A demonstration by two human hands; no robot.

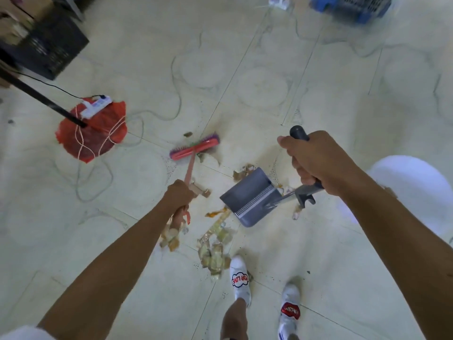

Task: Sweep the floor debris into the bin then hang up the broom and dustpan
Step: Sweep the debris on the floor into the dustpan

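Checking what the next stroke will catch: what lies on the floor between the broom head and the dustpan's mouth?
In the head view, brown scraps lie by the dustpan mouth and more just beside the broom head; pale floor tile shows between.

Your broom (195,149): pink head and handle, purple bristles.
Your dustpan (250,196): grey, with a white comb strip.
Debris (215,251): tan, yellowish and orange scraps.
Floor (318,82): pale cream tiles with thin grey swirls.
Bag (95,133): red.
Your shoes (241,278): white, red-and-white lettered patches.
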